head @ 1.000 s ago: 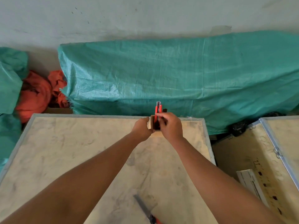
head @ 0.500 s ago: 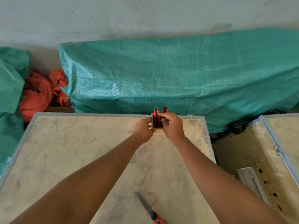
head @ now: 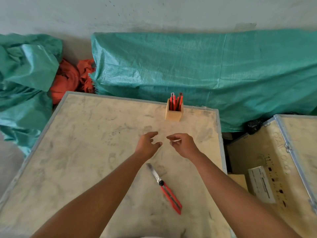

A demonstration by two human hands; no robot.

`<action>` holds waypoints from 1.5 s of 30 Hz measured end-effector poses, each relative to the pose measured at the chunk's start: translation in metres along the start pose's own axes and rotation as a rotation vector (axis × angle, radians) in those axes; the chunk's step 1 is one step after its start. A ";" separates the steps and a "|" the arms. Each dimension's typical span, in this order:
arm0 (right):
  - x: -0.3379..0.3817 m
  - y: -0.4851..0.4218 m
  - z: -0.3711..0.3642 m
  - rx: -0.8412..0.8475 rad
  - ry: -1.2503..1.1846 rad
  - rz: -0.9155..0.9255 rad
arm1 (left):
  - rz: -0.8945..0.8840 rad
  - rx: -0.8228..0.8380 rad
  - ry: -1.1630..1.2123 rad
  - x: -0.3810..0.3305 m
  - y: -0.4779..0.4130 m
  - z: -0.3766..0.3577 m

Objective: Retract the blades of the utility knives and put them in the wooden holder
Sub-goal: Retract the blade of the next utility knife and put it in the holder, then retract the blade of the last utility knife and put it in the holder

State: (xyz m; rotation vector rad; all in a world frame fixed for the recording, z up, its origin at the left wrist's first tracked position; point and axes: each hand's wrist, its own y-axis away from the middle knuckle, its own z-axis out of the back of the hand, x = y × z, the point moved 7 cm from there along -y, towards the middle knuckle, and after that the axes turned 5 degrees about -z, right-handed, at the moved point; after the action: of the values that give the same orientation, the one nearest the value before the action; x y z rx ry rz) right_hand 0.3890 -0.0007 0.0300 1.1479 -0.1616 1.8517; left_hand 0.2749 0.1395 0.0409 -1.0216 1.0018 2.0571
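1. One utility knife (head: 169, 189) lies alone on the tabletop (head: 82, 152), between the two forearms and near the person. Its blade is out, pointing away toward the hands, so it is not ready for storing.
2. The wooden holder (head: 173, 114) stands upright at the far edge of the tabletop, well apart from the loose knife. Several red knives stand in it with their ends showing above the rim; I cannot count them for sure. I judge it stands so far back to keep the working area free.
3. The left hand (head: 147, 143) hovers above the tabletop between holder and knife. Its grip is loose, with fingers half curled, and it has hold of nothing.
4. The right hand (head: 182, 143) is just beside it, the fingertips facing those of the left. Its grip is also relaxed and empty.
5. In my judgement, both hands are free because the last knife needs two: one to hold the red handle, one to slide the black button and draw the blade in.
6. The open blade points at the hands, so taking it by the handle side seems safer.
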 end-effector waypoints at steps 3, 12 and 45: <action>-0.023 0.034 -0.028 0.123 0.052 -0.039 | 0.076 -0.046 0.017 0.040 0.052 -0.009; -0.065 0.102 -0.092 0.386 0.245 -0.042 | 0.224 -0.011 -0.069 0.125 0.161 -0.086; -0.035 0.093 -0.059 0.128 -0.186 -0.083 | 0.214 0.153 0.497 0.096 0.151 -0.055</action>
State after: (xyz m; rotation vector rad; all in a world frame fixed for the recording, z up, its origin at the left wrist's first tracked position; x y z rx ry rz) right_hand 0.2863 -0.0444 0.0011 1.3960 -0.1007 1.7014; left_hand 0.1292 0.0340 -0.0096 -1.4324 1.5515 1.8880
